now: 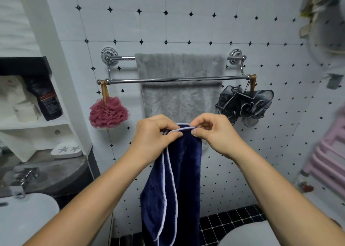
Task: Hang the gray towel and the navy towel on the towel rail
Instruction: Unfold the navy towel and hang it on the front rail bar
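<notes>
A chrome double towel rail [130, 81] is fixed to the tiled wall. The gray towel [180, 100] hangs over its back bar, behind the bare front bar. The navy towel [184, 180], edged in white piping, hangs bunched and lengthwise below the rail, in front of me. My left hand [151, 137] and my right hand [214, 134] pinch its top edge close together, a little below the gray towel's lower part.
A pink bath puff [109, 113] hangs from the front bar's left end, a dark gray puff [246, 106] from its right end. Shelves with a dark bottle [46, 98] stand at left, above a counter and white sink [24, 214]. A pink rack [332, 152] is at right.
</notes>
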